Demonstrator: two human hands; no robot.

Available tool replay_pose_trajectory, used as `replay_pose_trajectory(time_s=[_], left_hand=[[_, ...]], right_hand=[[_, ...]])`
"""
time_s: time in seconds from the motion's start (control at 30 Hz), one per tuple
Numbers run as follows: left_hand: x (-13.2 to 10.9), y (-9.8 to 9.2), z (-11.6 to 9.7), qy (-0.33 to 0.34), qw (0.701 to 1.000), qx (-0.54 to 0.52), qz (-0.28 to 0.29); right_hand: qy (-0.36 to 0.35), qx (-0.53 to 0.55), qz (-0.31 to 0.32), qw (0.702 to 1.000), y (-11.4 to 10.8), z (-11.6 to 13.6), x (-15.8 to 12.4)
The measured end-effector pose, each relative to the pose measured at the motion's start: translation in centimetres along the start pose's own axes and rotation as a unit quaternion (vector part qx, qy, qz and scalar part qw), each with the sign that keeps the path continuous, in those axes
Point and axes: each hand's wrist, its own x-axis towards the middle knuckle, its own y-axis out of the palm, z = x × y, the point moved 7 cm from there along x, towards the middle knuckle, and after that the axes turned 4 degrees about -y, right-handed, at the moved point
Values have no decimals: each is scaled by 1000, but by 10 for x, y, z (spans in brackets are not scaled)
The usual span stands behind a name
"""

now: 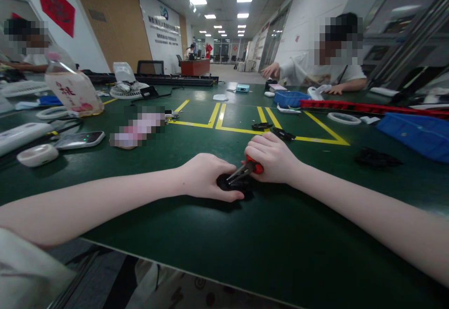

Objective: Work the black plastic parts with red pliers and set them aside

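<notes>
My right hand [272,157] is closed round the red handles of a pair of pliers [242,172]. The metal jaws point down and left, onto a small black part [235,185] just above the green table [196,243]. My left hand [211,178] grips that black part from the left, thumb on the near side and fingers on the far side. The jaw tips touch or overlap the black part; whether they bite on it I cannot tell. Beyond my right hand lie two small black pieces [283,134] near the yellow tape lines.
A black heap [377,157] and a blue bin [417,133] are at the right. To the left lie a phone [80,140], a white rounded case [38,155] and a drink bottle [72,87]. A co-worker [298,70] sits across the table; another person is at far left.
</notes>
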Motion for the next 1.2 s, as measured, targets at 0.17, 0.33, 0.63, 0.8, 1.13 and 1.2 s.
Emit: replay_pose_trajectory(time_s=[0.17, 0.33, 0.63, 0.8, 1.13, 1.2], left_hand=[[0, 2, -1, 17, 999, 30, 7], [-2, 0, -5, 36, 998, 55, -7], [-3, 0, -7, 38, 996, 81, -4], [-5, -3, -12, 45, 994, 95, -14], [-2, 3, -12, 55, 996, 61, -23], [-2, 4, -11, 54, 997, 51, -23]], right_hand=[[10, 28, -3, 1000, 2, -3, 0], [15, 40, -4, 999, 4, -5, -1], [24, 67, -5, 997, 6, -6, -4], [20, 73, -3, 997, 7, -6, -5], [24, 62, 3, 998, 8, -5, -7], [25, 63, 5, 998, 10, -5, -8]])
